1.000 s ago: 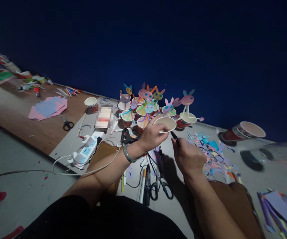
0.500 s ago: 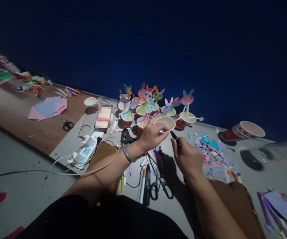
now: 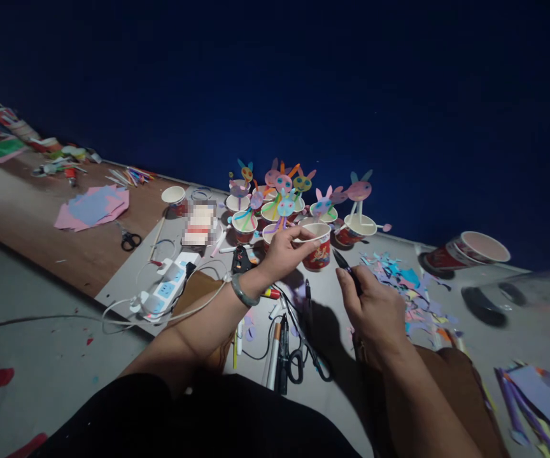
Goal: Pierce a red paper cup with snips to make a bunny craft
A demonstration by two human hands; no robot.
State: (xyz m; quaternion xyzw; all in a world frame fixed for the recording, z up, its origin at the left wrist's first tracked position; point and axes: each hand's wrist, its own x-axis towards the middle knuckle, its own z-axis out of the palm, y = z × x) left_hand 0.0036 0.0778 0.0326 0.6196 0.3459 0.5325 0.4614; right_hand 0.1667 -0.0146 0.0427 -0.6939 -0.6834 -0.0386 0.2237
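Observation:
My left hand (image 3: 288,253) pinches the near left rim of a red printed paper cup (image 3: 317,256), which is roughly upright with its red side showing. Whether its base touches the table I cannot tell. My right hand (image 3: 375,304) is closed round a slim black pen-like tool (image 3: 343,261); its pointed tip is near the cup's right side but apart from it. Behind the cup stand several more paper cups (image 3: 244,227) with paper rabbit-like figures (image 3: 286,205) fixed in them.
Black-handled scissors (image 3: 296,367) and several markers (image 3: 273,356) lie before me. A glue gun (image 3: 241,259) and a power strip (image 3: 170,283) are on the left. Paper scraps (image 3: 411,280) and stacked cups (image 3: 482,248) sit on the right. A blue partition (image 3: 275,76) bounds the back.
The cup has tipped from facing me to more upright, so its red side shows. My right hand with the black tool has drawn back right, away from the rim.

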